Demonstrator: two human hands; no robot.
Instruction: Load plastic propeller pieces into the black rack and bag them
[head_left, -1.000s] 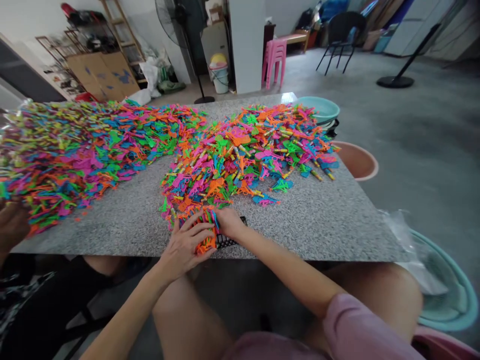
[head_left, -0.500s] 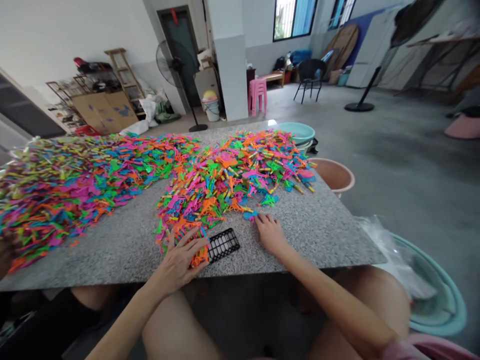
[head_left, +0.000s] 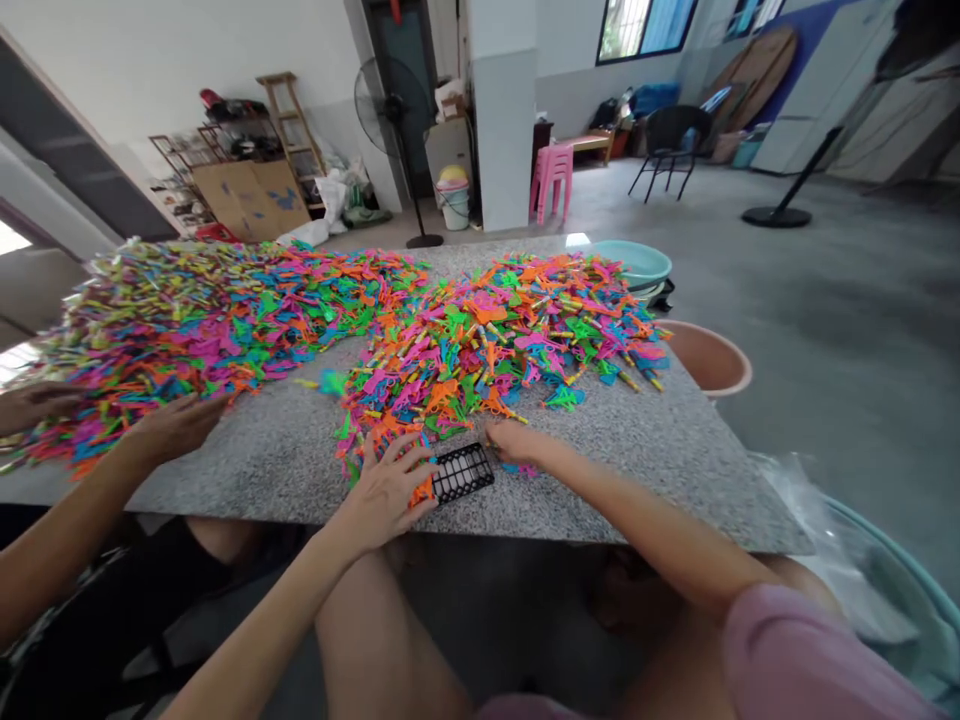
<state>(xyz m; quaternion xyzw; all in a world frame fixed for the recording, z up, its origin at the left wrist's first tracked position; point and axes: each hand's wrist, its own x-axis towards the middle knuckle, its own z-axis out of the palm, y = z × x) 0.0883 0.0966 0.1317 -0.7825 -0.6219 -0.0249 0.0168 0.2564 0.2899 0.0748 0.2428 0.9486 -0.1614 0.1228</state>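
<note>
My left hand (head_left: 390, 490) lies with fingers spread over a packed row of small orange and coloured plastic pieces (head_left: 422, 490) at the left end of a black lattice tray (head_left: 463, 473). Bare slots show in the tray's right part. Just right of the tray, my right hand (head_left: 513, 440) is closed at the front edge of a heap of bright gun-shaped plastic pieces (head_left: 487, 345). Its fingertips are partly hidden, and what they pinch cannot be made out. A blue and pink piece (head_left: 521, 469) lies on the table beneath that hand.
On the left, a co-worker's hands (head_left: 176, 425) are at a second, larger heap (head_left: 225, 310) on the speckled stone table (head_left: 645, 480). Beyond the right edge stand a brown basin (head_left: 709, 360) and a turquoise basin (head_left: 637, 262). A clear plastic bag (head_left: 832, 560) hangs near the front right corner.
My right hand has moved left toward the tray and closed; the blue and pink piece now lies under it. My left hand stays on the tray. The co-worker's hands have come into view.
</note>
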